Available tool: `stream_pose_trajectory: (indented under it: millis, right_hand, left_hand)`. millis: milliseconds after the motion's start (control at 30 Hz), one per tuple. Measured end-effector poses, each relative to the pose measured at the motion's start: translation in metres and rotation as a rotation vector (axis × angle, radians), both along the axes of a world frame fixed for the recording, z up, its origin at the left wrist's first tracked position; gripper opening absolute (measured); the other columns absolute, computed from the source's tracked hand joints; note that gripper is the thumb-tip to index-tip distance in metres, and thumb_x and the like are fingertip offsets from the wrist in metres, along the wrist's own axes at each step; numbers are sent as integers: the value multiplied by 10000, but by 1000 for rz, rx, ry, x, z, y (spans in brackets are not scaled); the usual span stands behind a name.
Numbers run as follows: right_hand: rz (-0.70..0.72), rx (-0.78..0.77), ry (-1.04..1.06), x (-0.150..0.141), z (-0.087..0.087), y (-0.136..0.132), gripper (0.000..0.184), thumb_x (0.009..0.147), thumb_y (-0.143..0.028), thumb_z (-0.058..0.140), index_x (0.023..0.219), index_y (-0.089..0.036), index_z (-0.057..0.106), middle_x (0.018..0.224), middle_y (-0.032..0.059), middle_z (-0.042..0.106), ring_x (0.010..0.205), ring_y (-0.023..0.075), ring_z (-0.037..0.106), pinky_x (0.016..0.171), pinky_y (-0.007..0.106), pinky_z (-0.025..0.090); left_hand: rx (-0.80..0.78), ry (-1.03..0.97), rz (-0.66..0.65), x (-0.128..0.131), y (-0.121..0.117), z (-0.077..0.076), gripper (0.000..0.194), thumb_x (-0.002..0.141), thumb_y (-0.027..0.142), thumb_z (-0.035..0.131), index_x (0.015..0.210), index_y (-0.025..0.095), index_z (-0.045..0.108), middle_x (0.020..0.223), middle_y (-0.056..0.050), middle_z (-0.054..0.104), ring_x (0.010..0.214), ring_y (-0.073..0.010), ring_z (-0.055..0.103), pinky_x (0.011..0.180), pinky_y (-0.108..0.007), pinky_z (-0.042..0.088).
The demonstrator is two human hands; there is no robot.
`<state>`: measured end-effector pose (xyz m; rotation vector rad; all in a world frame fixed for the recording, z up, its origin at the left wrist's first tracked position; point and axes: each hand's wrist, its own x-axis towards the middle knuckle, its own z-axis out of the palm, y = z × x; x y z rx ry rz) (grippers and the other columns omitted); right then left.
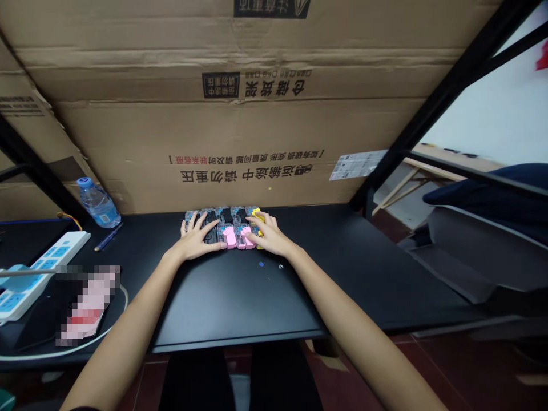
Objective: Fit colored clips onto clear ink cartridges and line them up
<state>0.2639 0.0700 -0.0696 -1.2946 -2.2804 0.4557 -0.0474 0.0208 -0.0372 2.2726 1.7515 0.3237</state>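
At the far edge of the black worktop (342, 257), a tight side-to-side row of small printed packs (222, 216) with black, pink and yellow plastic pieces, its long axis square across the body, both hands about equally near. Left hand (194, 240) spread flat over the row's left half, fingers splayed, no pinch in sight. Right hand (269, 233) curved over the right end, fingers on a yellow piece (259, 217), any grip impossible to tell, thumb toward two pink pieces (229, 236). Beyond, a cardboard carton (240, 142) with printed Chinese lettering; off to the left, a water bottle (98, 202), a pen (107, 237) and a white power strip (43, 279).
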Motion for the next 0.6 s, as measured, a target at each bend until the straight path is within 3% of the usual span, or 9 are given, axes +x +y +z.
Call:
stream_pose_trajectory:
  millis: [133, 233, 300, 467, 600]
  right_hand:
    - [-97, 23, 105, 12, -4, 14, 587, 1083, -649, 437, 1553, -325, 577, 1653, 135, 436, 1557, 347, 416, 1299, 573, 341]
    - [-222, 108, 131, 29, -9, 29, 545, 1137, -498, 317, 1555, -264, 577, 1614, 134, 534, 1528, 282, 492, 1304, 488, 360]
    - [-275, 116, 68, 38, -14, 37, 504, 1114, -367, 351, 1509, -212, 623, 1540, 148, 624, 1469, 285, 558, 1279, 491, 404]
    - [-266, 118, -32, 42, -25, 39, 477, 1019, -198, 439, 1408, -166, 711, 1557, 146, 636, 1484, 295, 556, 1288, 490, 399]
    - [-248, 121, -71, 40, -24, 37, 475, 1036, -230, 446, 1436, -187, 698, 1581, 128, 623, 1508, 289, 541, 1302, 498, 384]
  left_hand:
    - [151, -83, 101, -7, 2, 7, 809, 982, 782, 524, 1694, 429, 375, 1839, -49, 199, 1708, -411, 41, 1316, -746, 53]
    - [408, -147, 332, -26, 4, 14, 626, 1116, 563, 328, 1694, 330, 386, 1793, -77, 329, 1703, -314, 157, 1354, -644, 146]
    - [461, -115, 390, -42, 5, 11, 580, 1119, 465, 330, 1656, 281, 451, 1739, -89, 432, 1675, -294, 257, 1365, -583, 191]
    - [209, 58, 403, -62, 6, -15, 553, 1074, 316, 382, 1583, 207, 568, 1709, -139, 476, 1623, -352, 376, 1335, -591, 280]
    - [205, 118, 361, -59, 6, -25, 564, 1087, 326, 348, 1598, 209, 556, 1727, -129, 453, 1631, -351, 366, 1338, -591, 269]
